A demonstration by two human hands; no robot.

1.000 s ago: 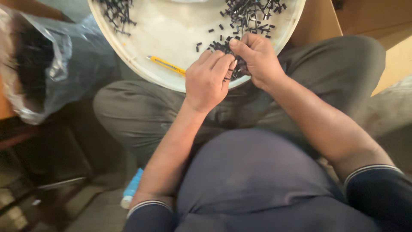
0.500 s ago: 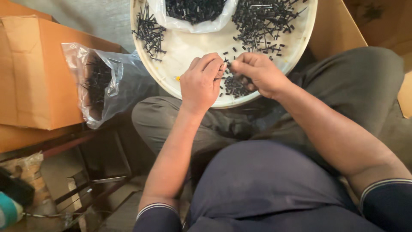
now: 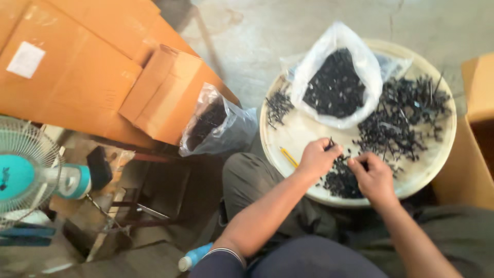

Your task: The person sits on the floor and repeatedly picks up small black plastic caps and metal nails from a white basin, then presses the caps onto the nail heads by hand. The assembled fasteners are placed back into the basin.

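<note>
A round cream tray point(image 3: 303, 135) rests on my lap, strewn with small black plastic parts point(image 3: 399, 121). My left hand point(image 3: 318, 158) pinches a small black part at its fingertips above the tray's near side. My right hand point(image 3: 374, 177) is curled over a heap of black parts point(image 3: 340, 183) near the tray's front rim, fingers closed on some of them. A clear bag full of black parts point(image 3: 335, 85) sits at the tray's far side. A yellow pencil point(image 3: 288, 157) lies on the tray, left of my left hand.
A second clear bag of black parts point(image 3: 213, 123) lies left of the tray against cardboard boxes point(image 3: 98, 67). A teal fan point(image 3: 31, 175) stands at far left. Another cardboard box point(image 3: 471, 139) is at right. A blue-capped bottle point(image 3: 194, 257) lies on the floor.
The view has tilted up and away, bringing the whole tray, the floor, the boxes and the fan into sight. My hands have drawn slightly apart over the tray's near side.
</note>
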